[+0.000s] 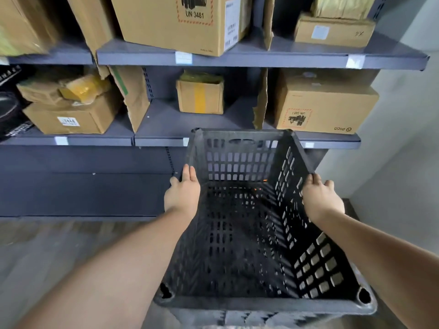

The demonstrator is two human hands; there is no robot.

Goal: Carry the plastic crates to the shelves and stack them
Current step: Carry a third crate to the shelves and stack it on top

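Crate (249, 222), black and perforated on every wall, hangs in front of the person just short of the grey shelving (237, 57), its far rim level with the edge of the lower shelf and its open top turned up toward the camera. The left hand (184, 191) clamps the left long rim, fingers curled over the top edge and thumb outside; the right hand (320, 198) closes on the right rim at the matching spot. Holding opposite rims toward the far end probably keeps the load balanced and lets the arms push it forward without the near end swinging. It is empty, so the grip looks light. Cardboard boxes (325, 105) crowd the two upper shelves, which suggests the bare space beneath the lower shelf, by the floor (47, 257), is where it belongs. Whether another crate already sits below is hidden by this one, though something dark shows beneath the near rim.
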